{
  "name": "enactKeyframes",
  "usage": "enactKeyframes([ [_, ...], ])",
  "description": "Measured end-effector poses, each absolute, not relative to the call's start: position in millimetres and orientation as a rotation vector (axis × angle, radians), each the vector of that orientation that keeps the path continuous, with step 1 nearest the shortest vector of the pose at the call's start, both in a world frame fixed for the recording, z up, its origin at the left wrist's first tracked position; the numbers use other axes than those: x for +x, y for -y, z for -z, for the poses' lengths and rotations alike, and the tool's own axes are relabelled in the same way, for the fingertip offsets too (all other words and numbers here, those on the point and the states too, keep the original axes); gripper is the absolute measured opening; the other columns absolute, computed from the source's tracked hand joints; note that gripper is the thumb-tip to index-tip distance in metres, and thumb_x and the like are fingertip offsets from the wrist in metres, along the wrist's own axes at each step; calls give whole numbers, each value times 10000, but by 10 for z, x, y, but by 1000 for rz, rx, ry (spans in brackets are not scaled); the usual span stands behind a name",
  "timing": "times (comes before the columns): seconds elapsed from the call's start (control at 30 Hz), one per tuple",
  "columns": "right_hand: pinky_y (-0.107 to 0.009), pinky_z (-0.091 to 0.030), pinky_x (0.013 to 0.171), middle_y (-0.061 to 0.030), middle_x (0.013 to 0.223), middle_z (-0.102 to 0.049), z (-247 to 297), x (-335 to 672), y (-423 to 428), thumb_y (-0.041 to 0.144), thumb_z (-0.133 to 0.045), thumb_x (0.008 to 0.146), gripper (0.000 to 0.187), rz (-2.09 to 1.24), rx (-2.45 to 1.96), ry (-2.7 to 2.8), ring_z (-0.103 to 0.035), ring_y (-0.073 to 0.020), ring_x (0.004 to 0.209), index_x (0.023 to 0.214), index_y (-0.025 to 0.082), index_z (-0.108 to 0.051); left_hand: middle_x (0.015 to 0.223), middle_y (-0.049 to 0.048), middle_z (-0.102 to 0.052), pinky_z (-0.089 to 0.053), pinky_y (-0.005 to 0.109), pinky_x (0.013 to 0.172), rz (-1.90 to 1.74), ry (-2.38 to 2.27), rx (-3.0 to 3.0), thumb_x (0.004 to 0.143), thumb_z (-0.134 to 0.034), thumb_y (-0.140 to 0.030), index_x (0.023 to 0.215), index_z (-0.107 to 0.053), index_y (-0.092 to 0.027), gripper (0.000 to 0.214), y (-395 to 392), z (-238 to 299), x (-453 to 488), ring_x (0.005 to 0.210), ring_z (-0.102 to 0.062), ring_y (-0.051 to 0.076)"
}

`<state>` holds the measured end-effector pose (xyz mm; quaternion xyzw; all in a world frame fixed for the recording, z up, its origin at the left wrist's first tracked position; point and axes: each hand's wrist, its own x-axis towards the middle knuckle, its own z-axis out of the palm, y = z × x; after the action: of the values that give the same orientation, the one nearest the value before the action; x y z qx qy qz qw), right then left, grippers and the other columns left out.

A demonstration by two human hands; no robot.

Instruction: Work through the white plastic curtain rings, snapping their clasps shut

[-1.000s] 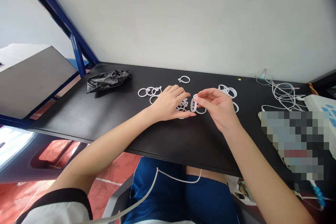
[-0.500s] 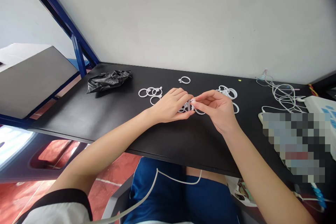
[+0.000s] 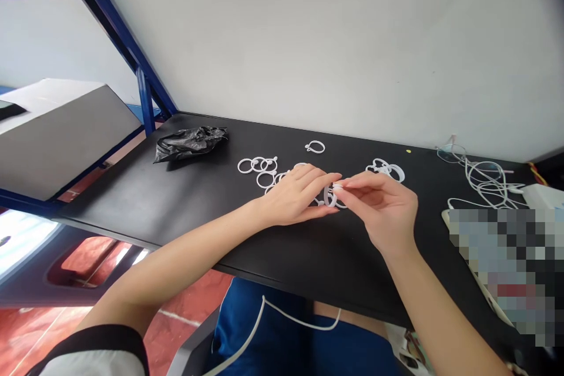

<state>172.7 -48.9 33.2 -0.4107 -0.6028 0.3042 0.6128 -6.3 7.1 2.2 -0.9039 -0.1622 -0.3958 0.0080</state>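
Between the fingertips of both hands, just over the black table, is a white plastic ring (image 3: 328,196) with a small knob. My left hand (image 3: 299,195) comes from the left and has thumb and fingers closed on the ring. From the right, my right hand (image 3: 382,200) pinches the knob end of the same ring. Several more white rings (image 3: 265,180) lie partly behind my left hand. A pile of white rings (image 3: 388,170) sits beyond my right hand, and a single white ring (image 3: 316,147) lies farther back.
A crumpled black plastic bag (image 3: 191,142) lies at the back left of the table (image 3: 185,211). Glasses (image 3: 452,153) and tangled white cable (image 3: 489,188) are at the back right, beside a blurred-out device. A blue metal frame (image 3: 143,94) stands at the left.
The camera view has shifted, so the table sits lower in the picture. Both hands stay together on the ring, its loop now showing more between the fingers.
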Motion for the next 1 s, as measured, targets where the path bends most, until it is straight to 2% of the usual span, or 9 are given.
enactKeyframes([
  [0.13, -316, -613, 667, 5, 813, -741, -358, 1750, 541, 115, -786, 767, 222, -515, -918, 1445, -698, -170, 762, 881, 304, -760, 973, 104, -645, -488, 348, 780, 1467, 524, -2661, 1006, -436, -508, 1310, -455, -115, 498, -40, -25, -62, 856, -585, 196],
  [0.23, -333, -591, 638, -5, 848, -745, -371, 1774, 552, 95, -776, 776, 277, -421, -896, 1525, -684, -179, 767, 935, 321, -773, 982, 86, -630, -479, 347, 764, 1665, 557, -2597, 984, -473, -540, 1260, -496, -153, 477, 19, -79, -59, 835, -577, 182],
  [0.37, -309, -568, 578, -2, 822, -732, -387, 1794, 540, 65, -771, 773, 311, -420, -832, 1568, -671, -163, 727, 965, 310, -782, 925, 57, -602, -485, 322, 736, 1955, 620, -2760, 957, -543, -502, 1140, -560, -158, 391, 126, -170, -24, 792, -548, 156],
  [0.47, -295, -569, 560, 3, 812, -727, -398, 1795, 543, 71, -774, 774, 293, -448, -857, 1573, -674, -157, 721, 950, 305, -783, 909, 53, -596, -488, 318, 749, 2055, 689, -2827, 954, -556, -471, 1141, -573, -155, 368, 161, -175, 4, 815, -550, 160],
  [0.73, -305, -591, 624, 0, 856, -754, -420, 1777, 562, 13, -766, 755, 352, -369, -796, 1619, -699, -164, 765, 963, 296, -778, 988, 74, -640, -486, 341, 808, 1937, 563, -2677, 979, -509, -506, 1363, -472, -148, 526, 83, -7, 36, 885, -579, 183],
  [0.87, -316, -598, 660, -3, 875, -755, -418, 1780, 562, 1, -772, 741, 332, -376, -778, 1630, -706, -164, 779, 927, 275, -777, 920, 50, -623, -492, 321, 772, 1913, 551, -2619, 959, -515, -560, 1308, -507, -159, 531, 51, 11, 28, 833, -568, 171],
  [1.0, -328, -594, 656, -3, 862, -755, -426, 1781, 573, 4, -781, 732, 307, -362, -772, 1651, -703, -169, 772, 888, 268, -771, 926, 60, -611, -489, 313, 752, 1883, 433, -2556, 960, -532, -540, 1244, -531, -129, 499, 23, -2, 6, 817, -558, 164],
])
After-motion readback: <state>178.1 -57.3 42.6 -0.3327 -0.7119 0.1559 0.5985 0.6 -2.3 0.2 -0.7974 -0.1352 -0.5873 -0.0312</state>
